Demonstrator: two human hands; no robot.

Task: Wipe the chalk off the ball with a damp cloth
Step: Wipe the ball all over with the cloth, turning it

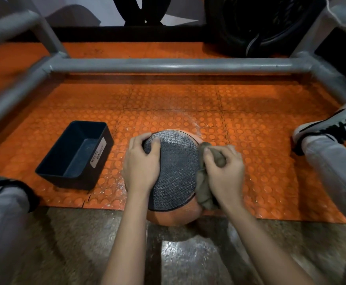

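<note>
Orange-and-grey textured ball (174, 171): left hand (141, 163) fingers curl gripping its left side; right hand (223, 171) fingers clamp a crumpled olive cloth (206, 192) against its right.

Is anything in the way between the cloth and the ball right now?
Nothing visible. The right hand holds the cloth against the right side of the ball; the left hand grips its left side.
</note>
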